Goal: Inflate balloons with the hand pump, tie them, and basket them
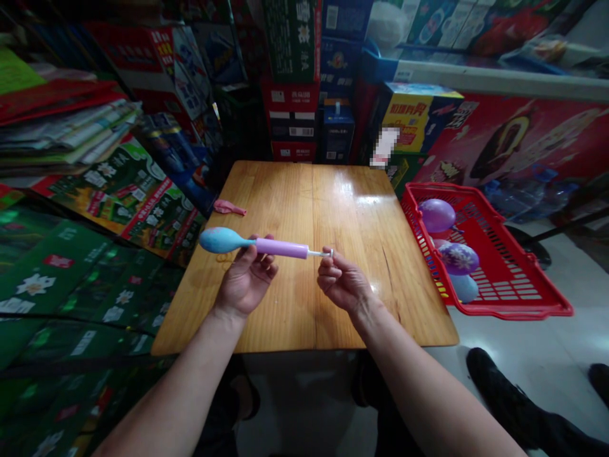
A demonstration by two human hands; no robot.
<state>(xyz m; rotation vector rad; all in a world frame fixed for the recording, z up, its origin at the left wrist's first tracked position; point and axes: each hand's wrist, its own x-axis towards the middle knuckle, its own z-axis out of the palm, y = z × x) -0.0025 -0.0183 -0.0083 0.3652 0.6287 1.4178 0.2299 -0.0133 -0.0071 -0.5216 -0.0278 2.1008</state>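
Observation:
A purple hand pump (283,248) lies level above the wooden table (290,304). My left hand (246,277) grips its left end, where the neck of a partly filled blue balloon (221,240) is fitted on the nozzle. The fingers of my right hand (343,277) are closed on the white handle of the pump, and the white rod shows between handle and barrel. A flat pink balloon (229,207) rests near the table's left edge. Yellowish rings (223,258) lie on the wood beneath the blue balloon.
To the right, a red basket (518,310) holds several inflated balloons (436,216). Green cartons (47,273) and stacked papers (61,127) stand left. Boxes (292,120) line the table's far side. Another person's dark shoe (497,387) shows at the lower right.

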